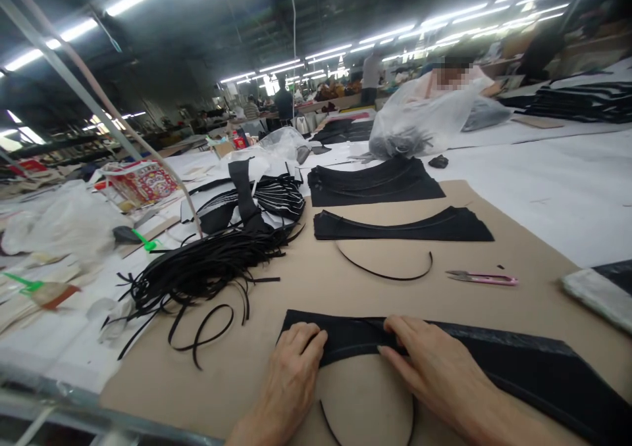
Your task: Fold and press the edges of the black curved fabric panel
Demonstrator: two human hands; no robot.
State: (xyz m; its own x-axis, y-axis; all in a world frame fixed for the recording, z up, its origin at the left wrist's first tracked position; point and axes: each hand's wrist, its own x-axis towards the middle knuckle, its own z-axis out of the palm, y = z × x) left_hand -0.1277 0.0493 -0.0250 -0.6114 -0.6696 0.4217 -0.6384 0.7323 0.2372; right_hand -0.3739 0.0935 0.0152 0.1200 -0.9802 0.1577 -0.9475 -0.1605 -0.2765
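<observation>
A curved black fabric piece (494, 357) lies on the brown cardboard sheet (316, 288) at the near edge of the table. My left hand (291, 370) presses its fingertips on the piece's left end, fingers bent. My right hand (429, 364) lies over the fabric's inner edge, fingers together and pinching the fold near the middle. A thin black curved strip (385, 275) rests just beyond the piece. A tangle of black strips (202, 268) lies to the left.
Two more stacks of black curved pieces (405, 225) (375, 181) sit farther back. Pink thread snips (486, 277) lie at right. Plastic bags (419, 120), a printed box (141, 183) and other workers are beyond. A metal rail (99, 416) runs along the near left.
</observation>
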